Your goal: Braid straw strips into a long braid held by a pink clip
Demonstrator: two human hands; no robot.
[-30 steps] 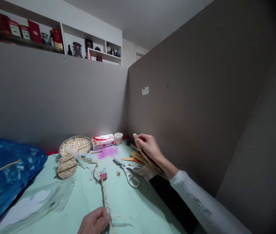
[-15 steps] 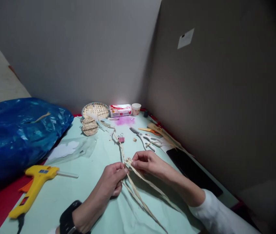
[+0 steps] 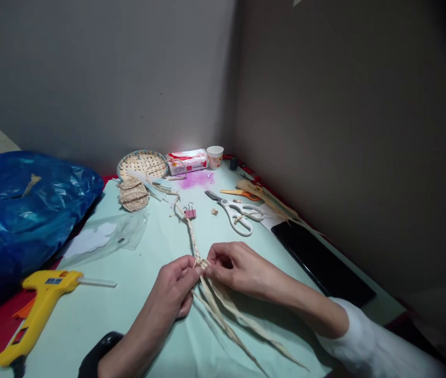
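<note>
A thin braid (image 3: 192, 234) of pale dried plant fibre runs down the table toward me, with a pink binder clip (image 3: 190, 212) at its upper part. My left hand (image 3: 178, 286) pinches the braid's lower end between thumb and forefinger. Close beside it, my right hand (image 3: 234, 266) is closed on a fibre strand at the same spot, the fingertips of both hands almost touching. Loose fibre strands (image 3: 242, 317) trail from under the fingers toward the table's near edge. The exact crossing of strands is partly hidden by my fingertips.
White-handled scissors (image 3: 235, 211) and orange scissors (image 3: 242, 194) lie beyond my right hand. A black tablet-like slab (image 3: 321, 262) is at right. On the left are a yellow glue gun (image 3: 40, 310) and a blue plastic bag (image 3: 26, 215). A woven basket (image 3: 143, 164), tissue pack (image 3: 187, 160) and paper cup (image 3: 215, 156) stand behind.
My right hand has moved left toward my left hand, bringing its strand against the braid's end. The view has shifted slightly.
</note>
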